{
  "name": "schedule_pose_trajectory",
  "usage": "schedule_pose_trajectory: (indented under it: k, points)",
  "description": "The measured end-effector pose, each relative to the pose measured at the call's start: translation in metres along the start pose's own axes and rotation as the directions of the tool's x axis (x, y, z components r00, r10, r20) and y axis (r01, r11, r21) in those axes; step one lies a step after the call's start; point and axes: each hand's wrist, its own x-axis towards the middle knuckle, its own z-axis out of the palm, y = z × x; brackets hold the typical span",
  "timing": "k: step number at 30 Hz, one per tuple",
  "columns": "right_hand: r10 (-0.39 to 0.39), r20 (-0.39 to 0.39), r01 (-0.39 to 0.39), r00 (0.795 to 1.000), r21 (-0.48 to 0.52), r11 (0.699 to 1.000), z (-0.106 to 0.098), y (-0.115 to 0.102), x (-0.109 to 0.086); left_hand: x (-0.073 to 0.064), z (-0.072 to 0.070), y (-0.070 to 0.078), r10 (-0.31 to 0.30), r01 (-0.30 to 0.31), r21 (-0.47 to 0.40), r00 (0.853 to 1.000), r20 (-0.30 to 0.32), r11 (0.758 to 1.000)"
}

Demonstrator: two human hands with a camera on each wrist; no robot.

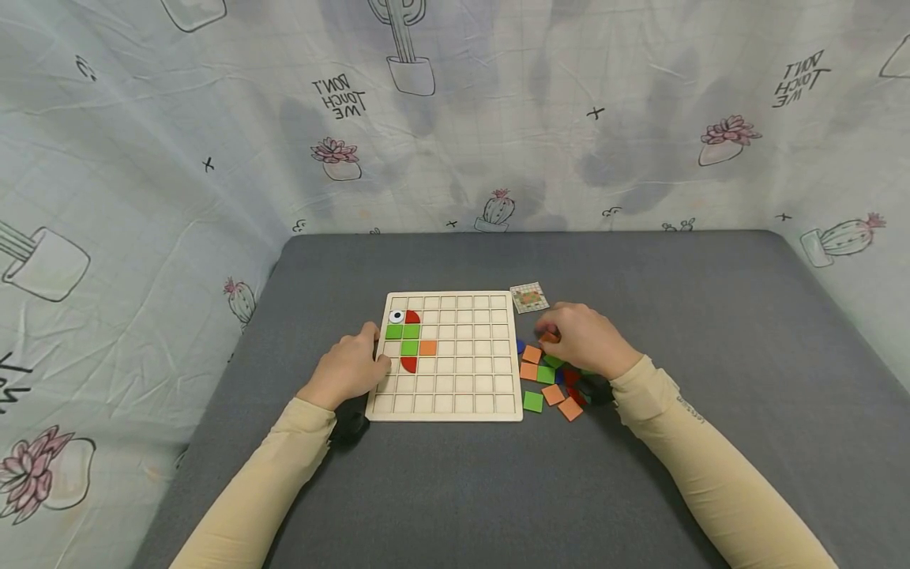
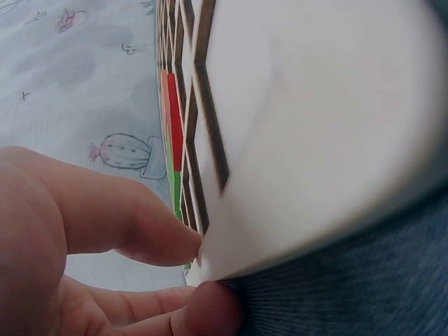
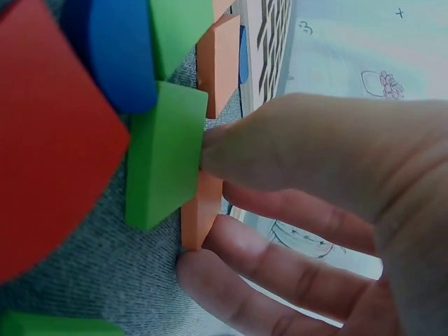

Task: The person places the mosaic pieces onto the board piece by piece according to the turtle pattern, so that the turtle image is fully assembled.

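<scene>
My left hand (image 1: 347, 367) holds the left edge of a wooden grid board (image 1: 469, 371), thumb on the rim and fingers at the side. Upper left on the board lie an eye tile (image 1: 396, 317), two red rounded tiles, several green squares (image 1: 411, 332) and an orange square (image 1: 428, 348). To the right of the board, my right hand (image 1: 588, 340) reaches down over loose tiles. Its thumb and fingers pinch an orange square tile (image 3: 201, 210) by its edges. A green square tile (image 3: 164, 157) lies right beside the thumb in the right wrist view.
Loose orange, green, red and blue tiles (image 1: 553, 394) are spread between the board's right edge and my right wrist. A small pattern card (image 1: 529, 298) lies by the board's top right corner. Everything rests on a grey table (image 1: 455, 490), with a printed cloth behind.
</scene>
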Motion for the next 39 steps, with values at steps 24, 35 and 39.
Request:
schedule_pose_trajectory:
  k: [24, 35, 39]
  points:
    - [-0.236, -0.152, 0.248, 0.960, 0.065, 0.967, 0.015, -0.047, 0.014, 0.000, -0.001, -0.001, 0.000, 0.000, 0.009, 1.000, 0.009, 1.000]
    - [-0.305, -0.118, 0.315, 0.945, 0.084, 0.945, 0.028, -0.090, 0.039, 0.001, 0.000, -0.003, -0.009, 0.009, 0.006, 1.000, 0.017, 1.000]
    - [-0.329, -0.106, 0.337, 0.938, 0.066, 0.939, 0.037, -0.104, 0.048, 0.001, 0.000, -0.003, -0.006, 0.006, 0.005, 1.000, 0.020, 1.000]
